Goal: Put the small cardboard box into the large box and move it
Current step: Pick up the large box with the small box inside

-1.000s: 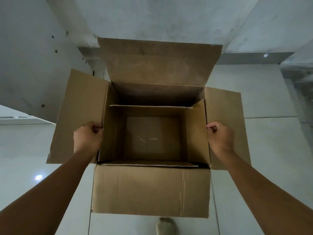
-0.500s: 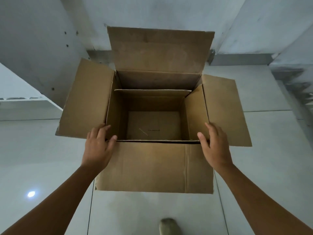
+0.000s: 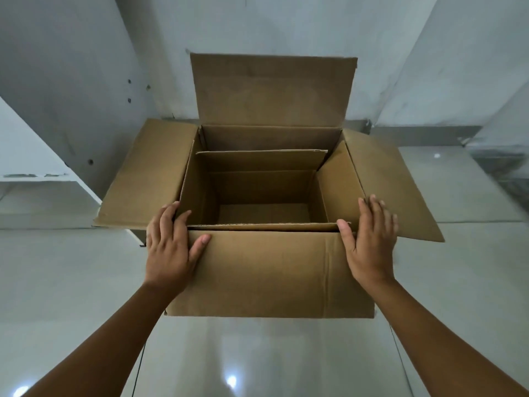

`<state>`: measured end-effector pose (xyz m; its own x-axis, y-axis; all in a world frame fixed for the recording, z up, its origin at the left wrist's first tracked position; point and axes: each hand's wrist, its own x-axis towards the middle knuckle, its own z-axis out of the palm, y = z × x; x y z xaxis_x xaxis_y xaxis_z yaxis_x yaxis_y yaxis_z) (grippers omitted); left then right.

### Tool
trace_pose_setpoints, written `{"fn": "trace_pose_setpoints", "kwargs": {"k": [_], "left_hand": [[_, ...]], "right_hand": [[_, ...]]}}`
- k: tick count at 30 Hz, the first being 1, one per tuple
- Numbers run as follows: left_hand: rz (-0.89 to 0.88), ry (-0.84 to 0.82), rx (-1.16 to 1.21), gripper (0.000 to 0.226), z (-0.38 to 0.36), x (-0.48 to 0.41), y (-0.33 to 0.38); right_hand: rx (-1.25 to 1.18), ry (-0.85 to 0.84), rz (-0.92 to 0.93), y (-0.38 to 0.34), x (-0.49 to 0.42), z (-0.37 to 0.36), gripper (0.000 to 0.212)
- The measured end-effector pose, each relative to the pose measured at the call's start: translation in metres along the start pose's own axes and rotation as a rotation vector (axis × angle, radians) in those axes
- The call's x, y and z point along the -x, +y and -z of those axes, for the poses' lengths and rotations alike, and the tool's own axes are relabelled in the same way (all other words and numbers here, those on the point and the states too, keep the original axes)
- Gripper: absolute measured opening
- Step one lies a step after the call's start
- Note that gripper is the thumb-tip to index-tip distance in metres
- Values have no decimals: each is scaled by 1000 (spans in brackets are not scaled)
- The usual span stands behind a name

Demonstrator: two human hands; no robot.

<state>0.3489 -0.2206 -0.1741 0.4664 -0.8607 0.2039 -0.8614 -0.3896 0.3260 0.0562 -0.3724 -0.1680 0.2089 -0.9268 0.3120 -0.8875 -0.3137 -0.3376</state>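
Observation:
A large brown cardboard box (image 3: 269,270) stands on the tiled floor with all its flaps folded outward. Inside it sits the small cardboard box (image 3: 263,213), open at the top and empty, its rear flap standing up. My left hand (image 3: 169,247) lies on the large box's near left corner, fingers spread over the edge and thumb on the near flap. My right hand (image 3: 369,245) rests flat against the near right corner, fingers apart and slightly blurred. Neither hand holds anything.
A grey concrete wall (image 3: 286,30) rises right behind the box. A white ledge (image 3: 28,156) juts in at the left, and dark steps (image 3: 503,167) show at the far right. Glossy floor tiles (image 3: 257,353) stretch toward me.
My hands let go of the small box's side walls inside the large box and came back to the large box's near corners, fingers now spread. The view has drawn back from the box.

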Motion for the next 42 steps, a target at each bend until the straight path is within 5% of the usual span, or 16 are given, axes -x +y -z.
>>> {"fn": "trace_pose_setpoints", "kwargs": {"k": [13, 16, 20, 24, 36, 42], "left_hand": [[-35, 8, 47, 93, 4, -72, -22], [137, 205, 155, 68, 4, -63, -22], [620, 433, 614, 62, -6, -58, -16], [580, 395, 838, 56, -15, -77, -18], [544, 479, 732, 59, -12, -135, -59], [509, 467, 414, 80, -17, -150, -63]], "right_hand": [[-140, -32, -8, -8, -61, -19, 64], [-21, -38, -151, 3, -69, -20, 59], [-132, -63, -247, -7, -77, -35, 55], [-198, -51, -245, -17, -87, -49, 53], [-348, -89, -212, -70, -130, -86, 52], [-374, -87, -185, -101, -153, -105, 50]]}}
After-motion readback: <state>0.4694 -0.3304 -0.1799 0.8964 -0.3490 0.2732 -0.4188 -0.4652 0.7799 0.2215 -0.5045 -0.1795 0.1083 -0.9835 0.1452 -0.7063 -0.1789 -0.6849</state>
